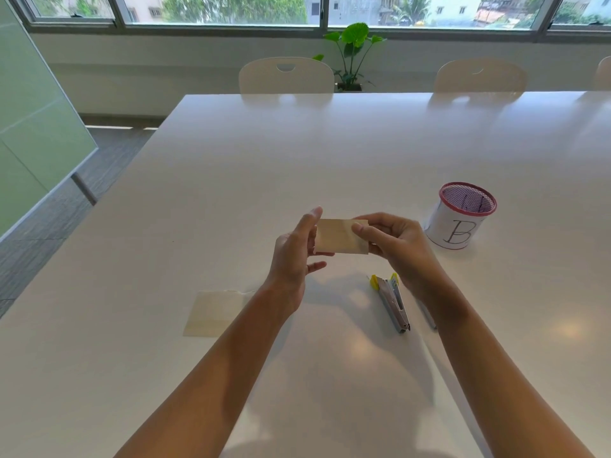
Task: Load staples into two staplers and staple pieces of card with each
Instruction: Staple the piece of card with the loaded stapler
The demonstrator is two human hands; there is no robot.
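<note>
A beige piece of card (337, 238) is held up above the white table (231, 176) between both hands. My left hand (296, 256) grips its left edge with thumb and fingers. My right hand (393, 242) pinches its right edge. Below my right hand lies a silver stapler with yellow ends (391, 300), hinged open on the table. A second beige card (215, 313) lies flat on the table to the left of my left forearm. Part of another slim object shows under my right wrist (428, 317); what it is I cannot tell.
A red-rimmed mesh pen cup (461, 219) wrapped in white paper marked "B" stands to the right of my hands. Two white chairs (286, 76) and a potted plant (352, 51) are beyond the table's far edge. A green glass board (29, 127) stands at the left.
</note>
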